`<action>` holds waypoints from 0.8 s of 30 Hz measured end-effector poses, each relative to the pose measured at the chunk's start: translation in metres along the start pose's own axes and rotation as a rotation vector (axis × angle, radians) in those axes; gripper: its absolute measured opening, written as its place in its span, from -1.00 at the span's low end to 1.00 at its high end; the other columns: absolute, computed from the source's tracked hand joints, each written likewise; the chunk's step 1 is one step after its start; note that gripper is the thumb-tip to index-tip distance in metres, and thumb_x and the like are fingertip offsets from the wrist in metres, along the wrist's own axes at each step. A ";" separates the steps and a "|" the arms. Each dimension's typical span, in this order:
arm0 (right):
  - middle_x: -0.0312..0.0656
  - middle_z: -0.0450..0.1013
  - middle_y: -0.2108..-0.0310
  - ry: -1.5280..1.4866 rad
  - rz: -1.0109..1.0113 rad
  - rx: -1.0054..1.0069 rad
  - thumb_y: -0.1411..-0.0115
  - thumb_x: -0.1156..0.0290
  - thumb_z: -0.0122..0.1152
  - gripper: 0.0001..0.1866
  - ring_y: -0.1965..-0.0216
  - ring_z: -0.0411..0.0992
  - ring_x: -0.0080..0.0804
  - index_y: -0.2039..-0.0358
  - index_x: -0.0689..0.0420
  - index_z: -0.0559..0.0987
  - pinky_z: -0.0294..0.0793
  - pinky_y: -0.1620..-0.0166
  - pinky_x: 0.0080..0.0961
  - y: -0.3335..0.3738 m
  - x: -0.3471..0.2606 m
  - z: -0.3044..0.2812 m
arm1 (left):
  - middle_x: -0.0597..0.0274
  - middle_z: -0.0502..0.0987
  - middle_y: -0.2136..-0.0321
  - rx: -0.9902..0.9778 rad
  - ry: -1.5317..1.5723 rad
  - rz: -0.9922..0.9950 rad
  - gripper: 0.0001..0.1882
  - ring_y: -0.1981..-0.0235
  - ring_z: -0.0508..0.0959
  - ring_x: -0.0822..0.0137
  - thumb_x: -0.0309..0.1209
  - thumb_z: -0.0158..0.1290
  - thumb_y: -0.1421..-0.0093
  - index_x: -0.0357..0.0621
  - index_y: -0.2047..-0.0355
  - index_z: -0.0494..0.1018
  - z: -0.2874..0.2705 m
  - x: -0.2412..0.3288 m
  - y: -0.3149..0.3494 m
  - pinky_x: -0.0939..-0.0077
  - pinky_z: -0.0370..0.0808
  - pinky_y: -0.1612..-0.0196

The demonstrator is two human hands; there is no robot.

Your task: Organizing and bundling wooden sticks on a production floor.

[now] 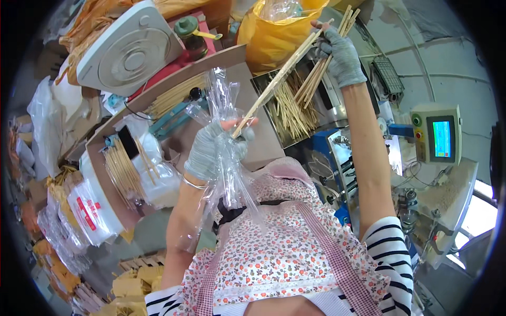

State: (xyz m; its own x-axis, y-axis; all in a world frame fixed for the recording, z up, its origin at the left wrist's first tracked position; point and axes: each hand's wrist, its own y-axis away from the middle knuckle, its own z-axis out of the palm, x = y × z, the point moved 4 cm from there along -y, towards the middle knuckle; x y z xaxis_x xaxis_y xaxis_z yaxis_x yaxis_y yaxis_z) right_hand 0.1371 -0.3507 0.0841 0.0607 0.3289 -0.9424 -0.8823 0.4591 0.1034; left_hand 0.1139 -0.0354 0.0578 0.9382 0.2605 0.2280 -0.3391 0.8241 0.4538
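Stretching right hand (340, 58) forward, closed around loose sticks (315, 80) over metal tray (282, 141); holding left hand (208, 150) before floral apron (269, 253), gripping clear plastic (232, 181) and lower end of slim stick bundle (284, 71).

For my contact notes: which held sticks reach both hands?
The pale bundle slanting between left hand and right hand; the right hand's other sticks stop short.

"What carries everything?"
"A brown table (268, 143) with a raised rim (225, 59)."
"Anything along its far edge?"
"Thin wooden sticks (168, 100), with a blue bar (171, 118) just beside them."
"And near the left edge?"
"A second stick bundle (120, 169), and clear plastic (164, 185) next to it."
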 end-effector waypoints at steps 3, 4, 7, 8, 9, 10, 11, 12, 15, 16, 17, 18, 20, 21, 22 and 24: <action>-0.50 0.14 0.64 -0.058 0.005 0.000 -0.30 0.25 0.04 -0.64 0.69 0.04 -0.78 0.05 0.27 0.47 0.09 0.59 -0.79 0.009 -0.004 -0.003 | -0.01 0.52 0.29 -0.025 0.015 -0.023 -0.69 0.49 0.48 0.38 -0.41 0.07 -0.11 -0.30 0.15 0.40 0.001 -0.001 0.000 0.61 0.42 0.59; -0.50 0.14 0.64 -0.070 -0.007 -0.011 -0.30 0.25 0.03 -0.65 0.69 0.04 -0.78 0.06 0.27 0.48 0.10 0.59 -0.78 0.012 -0.004 -0.003 | 0.04 0.52 0.30 -0.004 0.003 -0.021 -0.68 0.50 0.47 0.42 -0.39 0.08 -0.13 -0.29 0.14 0.39 0.000 -0.002 0.000 0.64 0.40 0.59; -0.49 0.16 0.63 -0.005 0.001 0.046 -0.31 0.26 0.00 -0.65 0.69 0.04 -0.77 0.06 0.27 0.48 0.11 0.59 -0.77 0.017 -0.008 -0.009 | 0.35 0.41 0.57 0.132 -0.452 0.037 -0.66 0.65 0.33 0.54 -0.31 -0.01 -0.22 -0.32 0.09 0.45 -0.004 -0.004 0.001 0.72 0.27 0.61; -0.48 0.17 0.62 -0.009 0.001 0.052 -0.31 0.28 0.00 -0.67 0.67 0.07 -0.76 0.08 0.26 0.49 0.14 0.59 -0.74 0.018 -0.011 -0.012 | 0.35 0.41 0.57 0.086 -0.450 0.025 -0.66 0.65 0.33 0.54 -0.31 -0.01 -0.22 -0.32 0.09 0.45 -0.003 -0.006 0.002 0.72 0.27 0.61; -0.48 0.17 0.62 -0.002 -0.045 0.105 -0.31 0.28 0.00 -0.67 0.67 0.07 -0.76 0.08 0.26 0.49 0.14 0.59 -0.74 0.018 -0.018 -0.018 | 0.38 0.40 0.57 0.127 -0.661 0.105 -0.68 0.65 0.32 0.55 -0.31 0.00 -0.22 -0.29 0.12 0.46 -0.006 -0.001 0.005 0.72 0.28 0.58; -0.47 0.17 0.61 -0.055 -0.102 0.192 -0.30 0.29 0.01 -0.69 0.67 0.08 -0.75 0.10 0.26 0.50 0.15 0.59 -0.73 0.018 -0.027 -0.027 | 0.42 0.39 0.58 0.159 -0.860 0.234 -0.71 0.64 0.30 0.56 -0.31 0.02 -0.21 -0.25 0.15 0.47 -0.008 0.005 0.008 0.72 0.28 0.56; -0.47 0.17 0.60 -0.118 -0.155 0.247 -0.30 0.29 0.02 -0.70 0.66 0.09 -0.74 0.12 0.25 0.51 0.16 0.58 -0.71 0.017 -0.037 -0.036 | 0.39 0.42 0.53 0.177 -0.800 0.232 -0.75 0.59 0.32 0.56 -0.33 0.02 -0.20 -0.26 0.21 0.47 -0.014 0.011 0.015 0.68 0.31 0.50; -0.47 0.17 0.60 -0.142 -0.196 0.316 -0.29 0.30 0.03 -0.73 0.65 0.10 -0.72 0.15 0.24 0.52 0.16 0.59 -0.69 0.019 -0.049 -0.049 | 0.35 0.44 0.45 0.334 -0.804 0.265 -0.75 0.52 0.34 0.56 -0.33 0.02 -0.20 -0.26 0.20 0.46 -0.025 0.016 0.023 0.68 0.32 0.46; -0.47 0.16 0.61 -0.118 -0.222 0.452 -0.29 0.31 0.02 -0.73 0.67 0.08 -0.71 0.17 0.24 0.53 0.13 0.61 -0.68 0.024 -0.074 -0.085 | 0.42 0.42 0.46 0.305 -1.054 0.268 -0.74 0.51 0.34 0.59 -0.29 0.04 -0.20 -0.20 0.18 0.47 -0.048 0.046 0.038 0.70 0.30 0.47; -0.47 0.14 0.62 -0.137 -0.211 0.507 -0.29 0.32 0.01 -0.75 0.69 0.06 -0.71 0.20 0.24 0.53 0.11 0.63 -0.67 0.026 -0.076 -0.097 | 0.47 0.40 0.48 0.438 -0.911 0.183 -0.73 0.53 0.33 0.61 -0.30 0.05 -0.20 -0.17 0.16 0.43 -0.062 0.051 0.043 0.71 0.29 0.49; -0.47 0.14 0.62 -0.126 -0.237 0.546 -0.29 0.32 0.01 -0.75 0.69 0.06 -0.71 0.20 0.24 0.53 0.11 0.63 -0.67 0.029 -0.079 -0.109 | 0.47 0.40 0.48 0.337 -0.898 0.181 -0.73 0.53 0.33 0.61 -0.30 0.05 -0.20 -0.17 0.16 0.43 -0.064 0.053 0.040 0.71 0.29 0.49; -0.46 0.13 0.62 -0.157 -0.223 0.572 -0.29 0.32 0.01 -0.75 0.70 0.04 -0.70 0.22 0.24 0.53 0.10 0.63 -0.67 0.030 -0.077 -0.118 | 0.49 0.36 0.52 0.377 -0.877 0.177 -0.75 0.55 0.31 0.61 -0.29 0.06 -0.20 -0.17 0.19 0.42 -0.068 0.058 0.039 0.71 0.26 0.51; -0.44 0.14 0.64 -0.243 -0.156 0.590 -0.29 0.34 -0.01 -0.77 0.69 0.06 -0.68 0.26 0.24 0.51 0.13 0.63 -0.66 0.030 -0.067 -0.137 | 0.50 0.28 0.60 0.388 -0.705 0.147 -0.76 0.59 0.28 0.60 -0.29 0.06 -0.20 -0.18 0.21 0.42 -0.066 0.061 0.025 0.71 0.22 0.53; -0.44 0.14 0.64 -0.237 -0.169 0.615 -0.29 0.34 -0.01 -0.77 0.69 0.06 -0.68 0.26 0.24 0.51 0.13 0.63 -0.66 0.030 -0.062 -0.145 | 0.50 0.28 0.60 0.347 -0.713 0.116 -0.76 0.59 0.28 0.60 -0.29 0.06 -0.20 -0.18 0.21 0.42 -0.058 0.060 0.014 0.71 0.22 0.53; -0.43 0.15 0.63 -0.245 -0.149 0.619 -0.30 0.34 -0.02 -0.77 0.68 0.07 -0.67 0.25 0.24 0.51 0.16 0.62 -0.64 0.028 -0.055 -0.152 | 0.47 0.28 0.63 0.348 -0.763 0.144 -0.72 0.60 0.30 0.58 -0.24 0.04 -0.20 -0.19 0.23 0.44 -0.047 0.063 0.001 0.69 0.24 0.53; -0.38 0.20 0.62 -0.258 -0.123 0.602 -0.29 0.30 -0.01 -0.76 0.65 0.15 -0.62 0.29 0.23 0.48 0.26 0.58 -0.61 0.023 -0.040 -0.164 | 0.44 0.31 0.63 0.339 -0.872 0.210 -0.67 0.60 0.31 0.57 -0.18 -0.01 -0.22 -0.23 0.23 0.46 -0.021 0.068 -0.032 0.67 0.26 0.55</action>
State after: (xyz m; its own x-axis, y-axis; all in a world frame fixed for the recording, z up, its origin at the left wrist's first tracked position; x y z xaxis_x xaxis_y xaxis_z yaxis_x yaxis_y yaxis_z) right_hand 0.0373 -0.4887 0.0721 0.3202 0.3969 -0.8602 -0.4517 0.8621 0.2296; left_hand 0.1901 -0.0337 0.0408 0.5202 -0.1921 0.8321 -0.6249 0.5785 0.5243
